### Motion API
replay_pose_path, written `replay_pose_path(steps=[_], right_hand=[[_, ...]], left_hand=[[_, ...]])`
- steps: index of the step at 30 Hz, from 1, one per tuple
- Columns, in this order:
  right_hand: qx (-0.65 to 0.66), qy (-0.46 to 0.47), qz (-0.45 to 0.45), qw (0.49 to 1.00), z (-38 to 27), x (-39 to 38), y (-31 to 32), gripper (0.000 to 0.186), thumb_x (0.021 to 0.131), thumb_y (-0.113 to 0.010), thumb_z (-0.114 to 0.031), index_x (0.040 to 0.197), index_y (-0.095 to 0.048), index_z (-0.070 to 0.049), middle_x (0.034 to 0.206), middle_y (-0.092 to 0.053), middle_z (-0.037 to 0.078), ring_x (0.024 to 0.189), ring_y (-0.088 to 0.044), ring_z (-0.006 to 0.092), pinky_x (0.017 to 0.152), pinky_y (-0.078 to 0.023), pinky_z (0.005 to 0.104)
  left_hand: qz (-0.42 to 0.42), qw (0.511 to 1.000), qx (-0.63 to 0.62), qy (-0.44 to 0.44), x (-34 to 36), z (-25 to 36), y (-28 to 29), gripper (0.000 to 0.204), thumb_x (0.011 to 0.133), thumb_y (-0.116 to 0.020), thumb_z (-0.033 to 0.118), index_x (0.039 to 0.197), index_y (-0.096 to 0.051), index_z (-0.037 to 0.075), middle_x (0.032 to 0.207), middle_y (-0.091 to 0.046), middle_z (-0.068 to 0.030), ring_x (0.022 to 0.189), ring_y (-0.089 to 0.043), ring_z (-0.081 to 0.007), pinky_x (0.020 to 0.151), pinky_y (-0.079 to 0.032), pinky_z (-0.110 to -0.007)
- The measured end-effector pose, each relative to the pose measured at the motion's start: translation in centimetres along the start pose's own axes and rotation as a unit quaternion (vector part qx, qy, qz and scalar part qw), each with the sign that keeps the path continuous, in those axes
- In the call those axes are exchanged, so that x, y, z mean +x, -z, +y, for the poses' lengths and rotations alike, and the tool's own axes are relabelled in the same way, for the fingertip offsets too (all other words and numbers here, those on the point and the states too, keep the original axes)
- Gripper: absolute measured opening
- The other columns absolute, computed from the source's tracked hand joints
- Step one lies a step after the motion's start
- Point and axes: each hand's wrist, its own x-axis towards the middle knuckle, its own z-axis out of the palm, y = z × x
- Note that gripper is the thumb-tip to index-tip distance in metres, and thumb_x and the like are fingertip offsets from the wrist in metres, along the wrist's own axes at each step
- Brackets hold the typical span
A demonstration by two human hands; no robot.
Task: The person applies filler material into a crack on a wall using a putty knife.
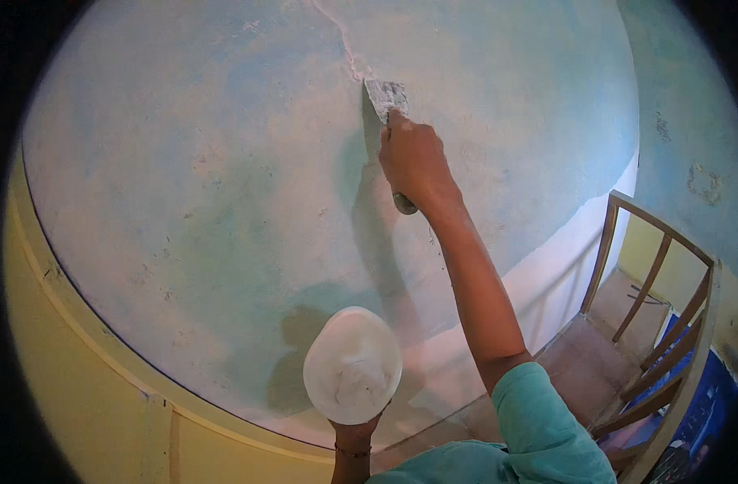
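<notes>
My right hand (pixel 417 161) is closed around the handle of a putty knife (pixel 386 95), its arm stretched up along the wall. White paste smears the knife's blade, and one blade corner meets the wall at the lower end of a pale filled crack (pixel 346 40). Low in the middle, my left hand (pixel 358 427) holds up a round white bowl (pixel 351 343). White paste lies inside the bowl. Most of the left fingers are hidden behind and beneath it.
The patchy blue-white wall (pixel 248 202) fills most of the view. A yellow panel with a ledge (pixel 102 347) borders it at the left. At the right stands a wooden chair (pixel 667 234) on the tiled floor (pixel 583 363), with a blue item (pixel 704 403) behind its slats.
</notes>
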Motion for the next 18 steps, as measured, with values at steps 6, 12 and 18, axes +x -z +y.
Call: replay_pose_path(steps=[6,12,18], right_hand=[[-0.017,-0.023,-0.034,0.999,-0.4,-2.5,-2.3,0.032,0.089,-0.042,-0.017,0.112,-0.052,0.002,0.083,-0.059,0.029,0.076,-0.059,0.0423,0.073,-0.048,0.0452],[0.008,0.048,-0.004,0.999,0.9,-2.7,-0.2,0.037,0.09,-0.042,-0.018,0.125,-0.045,-0.006,0.086,-0.06,0.026,0.073,-0.06,0.041,0.07,-0.048,0.0465],[-0.105,0.014,0.04,0.994,1.8,-1.8,-1.9,0.038,0.089,-0.043,-0.019,0.126,-0.046,-0.012,0.084,-0.059,0.022,0.072,-0.06,0.0369,0.063,-0.048,0.0453]], left_hand=[[-0.053,0.997,-0.031,0.036,0.1,0.7,0.5,0.078,0.082,-0.049,0.05,0.139,-0.015,0.01,0.137,-0.02,-0.0288,0.119,-0.034,-0.05,0.082,-0.051,-0.05],[-0.047,0.996,-0.055,0.051,0.2,0.6,2.2,0.082,0.08,-0.051,0.052,0.14,-0.013,0.011,0.137,-0.015,-0.0337,0.12,-0.032,-0.05,0.08,-0.052,-0.05],[-0.026,0.999,-0.009,0.028,0.0,0.3,0.5,0.082,0.08,-0.051,0.052,0.139,-0.013,0.009,0.136,-0.018,-0.0332,0.121,-0.03,-0.0493,0.074,-0.055,-0.046]])
